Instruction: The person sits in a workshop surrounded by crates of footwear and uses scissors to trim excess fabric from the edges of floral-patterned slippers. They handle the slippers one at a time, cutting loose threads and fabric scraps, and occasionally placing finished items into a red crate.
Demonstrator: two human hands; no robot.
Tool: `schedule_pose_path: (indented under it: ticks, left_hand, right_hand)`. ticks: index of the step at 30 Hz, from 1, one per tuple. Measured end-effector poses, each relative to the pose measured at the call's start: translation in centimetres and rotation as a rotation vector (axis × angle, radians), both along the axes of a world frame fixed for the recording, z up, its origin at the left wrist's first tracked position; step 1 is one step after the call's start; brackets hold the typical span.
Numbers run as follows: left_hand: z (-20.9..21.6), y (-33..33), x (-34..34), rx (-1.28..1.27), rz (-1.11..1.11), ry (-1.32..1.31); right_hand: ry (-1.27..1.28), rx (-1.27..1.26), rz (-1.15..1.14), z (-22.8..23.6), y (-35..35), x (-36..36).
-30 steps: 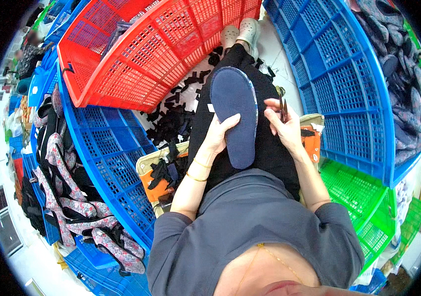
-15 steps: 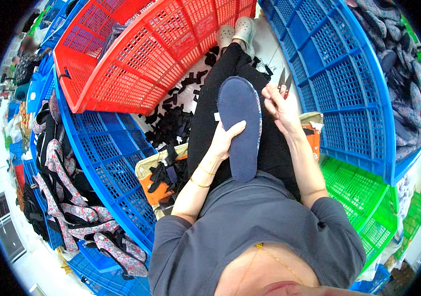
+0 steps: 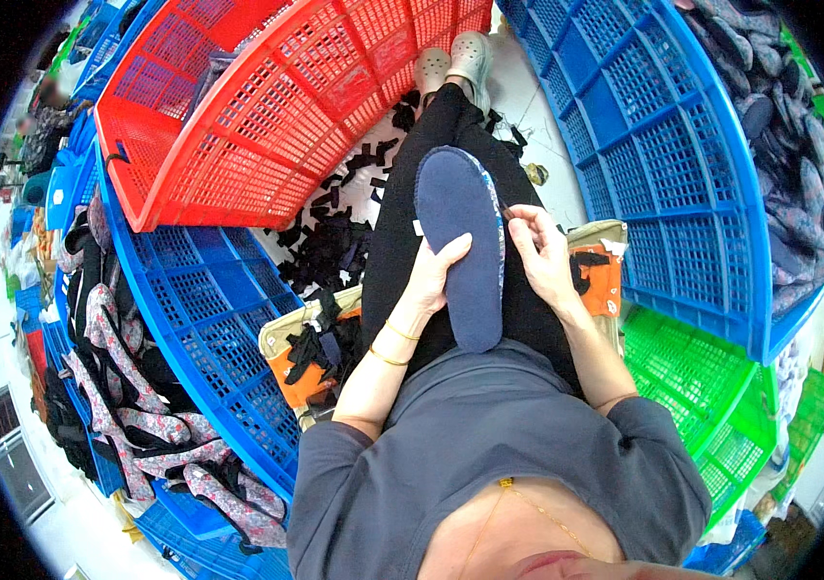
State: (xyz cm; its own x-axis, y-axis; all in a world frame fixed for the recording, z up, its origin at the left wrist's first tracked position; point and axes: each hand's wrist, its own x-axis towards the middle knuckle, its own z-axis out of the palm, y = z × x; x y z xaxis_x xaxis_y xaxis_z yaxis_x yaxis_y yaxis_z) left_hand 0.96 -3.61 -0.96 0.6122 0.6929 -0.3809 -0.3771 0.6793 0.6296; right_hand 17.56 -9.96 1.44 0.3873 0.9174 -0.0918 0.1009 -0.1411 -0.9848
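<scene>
A slipper [image 3: 460, 290] lies over my lap with its navy sole facing up, toe end away from me. Floral fabric shows along its right edge, and a small white tag sticks out on the left. My left hand [image 3: 437, 275] grips its left side, thumb on the sole and fingers hidden underneath. Close to the floral edge, my right hand [image 3: 541, 253] is closed on small scissors [image 3: 507, 212]. Only a dark bit of them shows by the slipper's edge; whether they touch it I cannot tell.
A red basket [image 3: 267, 126] stands ahead on the left. Blue baskets rise at the left [image 3: 204, 300] and right [image 3: 639, 145], with floral slippers [image 3: 156, 425] beyond the left one. A green basket [image 3: 692, 377] is at lower right. Black scraps [image 3: 330, 242] litter the floor.
My right hand has come down and left to the slipper's edge, and the scissors' spread blades no longer show. My left hand still grips the slipper.
</scene>
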Motion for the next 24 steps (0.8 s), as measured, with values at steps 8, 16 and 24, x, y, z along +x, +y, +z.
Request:
schedule_pose_path:
  ticks: [8,16,24]
  left_hand:
    - [-0.1,-0.5,0.0,0.004,-0.026,0.0]
    - [1.7,0.5,-0.1,0.39,-0.007,0.279]
    - [2.2,0.5,0.8,1.039,0.069,0.865]
  right_hand:
    - [-0.074,0.162,-0.025,1.8,1.8,-0.7]
    - [0.529,0.056,-0.223,-1.0,3.5,3.5]
    - [-0.164,0.226,-0.054,0.1,2.8,0.4]
